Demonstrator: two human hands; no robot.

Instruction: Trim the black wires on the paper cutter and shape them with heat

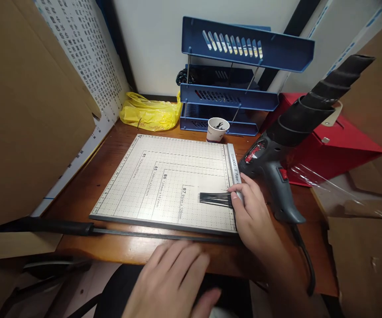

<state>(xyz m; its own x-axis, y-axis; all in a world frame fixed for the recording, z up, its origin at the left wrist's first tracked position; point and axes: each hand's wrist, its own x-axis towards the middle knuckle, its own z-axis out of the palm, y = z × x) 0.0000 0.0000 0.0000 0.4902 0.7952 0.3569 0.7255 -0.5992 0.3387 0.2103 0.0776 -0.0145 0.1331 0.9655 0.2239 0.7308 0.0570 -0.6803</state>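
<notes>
Brown desk (pixel 106 163) against a white, dark-framed wall (pixel 154 48); pale floor (pixel 89 278) below, perhaps tiled.

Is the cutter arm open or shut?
Open: the cutter arm stretches across the front of the board, away from its right-side metal strip.

You have open room over the left and middle of the cutting board (pixel 127 190). A long bar (pixel 127 233) runs along its near edge, by your left hand (pixel 174 282). The gun-shaped tool (pixel 270 159) crowds your right hand (pixel 252 207); beyond the board, the cup (pixel 215 133) and blue trays (pixel 257 101) block you.
</notes>
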